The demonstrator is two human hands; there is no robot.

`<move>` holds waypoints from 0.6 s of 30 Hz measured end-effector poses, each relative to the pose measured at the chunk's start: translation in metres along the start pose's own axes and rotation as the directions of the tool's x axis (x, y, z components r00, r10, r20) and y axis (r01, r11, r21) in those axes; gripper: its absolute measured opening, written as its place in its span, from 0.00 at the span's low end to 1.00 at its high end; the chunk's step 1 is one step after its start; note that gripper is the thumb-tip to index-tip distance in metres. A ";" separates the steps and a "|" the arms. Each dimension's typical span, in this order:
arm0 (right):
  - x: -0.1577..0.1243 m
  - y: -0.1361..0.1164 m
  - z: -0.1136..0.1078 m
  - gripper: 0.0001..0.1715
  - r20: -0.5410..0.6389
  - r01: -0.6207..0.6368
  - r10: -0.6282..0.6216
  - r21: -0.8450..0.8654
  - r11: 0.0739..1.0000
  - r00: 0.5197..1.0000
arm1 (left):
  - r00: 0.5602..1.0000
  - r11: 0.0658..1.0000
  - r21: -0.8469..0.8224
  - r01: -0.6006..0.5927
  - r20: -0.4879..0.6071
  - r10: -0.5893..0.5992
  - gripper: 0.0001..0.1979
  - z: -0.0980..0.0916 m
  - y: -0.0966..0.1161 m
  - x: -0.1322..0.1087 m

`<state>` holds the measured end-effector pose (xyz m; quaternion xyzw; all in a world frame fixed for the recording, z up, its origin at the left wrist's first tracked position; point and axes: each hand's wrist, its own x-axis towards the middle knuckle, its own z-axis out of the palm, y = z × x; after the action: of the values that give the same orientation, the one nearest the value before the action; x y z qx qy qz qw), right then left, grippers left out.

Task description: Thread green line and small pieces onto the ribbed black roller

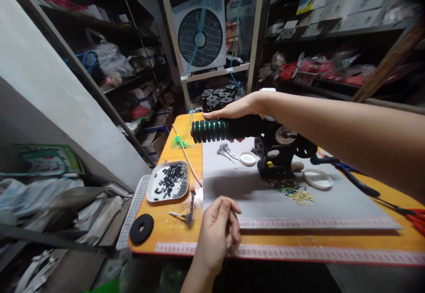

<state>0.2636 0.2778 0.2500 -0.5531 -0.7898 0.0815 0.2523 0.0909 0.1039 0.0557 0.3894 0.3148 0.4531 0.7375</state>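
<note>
A row of black spools wound with green line (pixel 212 130) sits on the spindle of a black winding machine (pixel 277 158) on a grey mat (pixel 265 204). My right hand (pixel 237 108) reaches in from the right and lies over the top of the row, its fingers closed around it with the thumb beneath. At the table's front edge my left hand (pixel 219 229) rests with its fingers curled in; what they hold, if anything, is hidden. A small lure with hooks (pixel 190 209) lies just left of that hand.
On the orange table (pixel 179 235) are a white tray of small black pieces (pixel 168 181), a black disc (pixel 141 228), two white lids (pixel 247 158) (pixel 318 179), a bead pile (pixel 292 189) and a black-handled tool (pixel 358 184). A fan (pixel 201 34) and cluttered shelves stand behind.
</note>
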 end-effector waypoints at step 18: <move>0.008 -0.086 0.028 0.15 0.467 0.266 -0.106 -0.291 0.919 0.878 | 1.000 0.995 -0.098 0.004 0.010 -0.003 0.19 0.001 0.000 -0.001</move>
<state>0.1760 0.2574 0.2634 -0.4759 -0.8782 0.0399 -0.0282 0.0910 0.1029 0.0562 0.3545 0.2893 0.4647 0.7581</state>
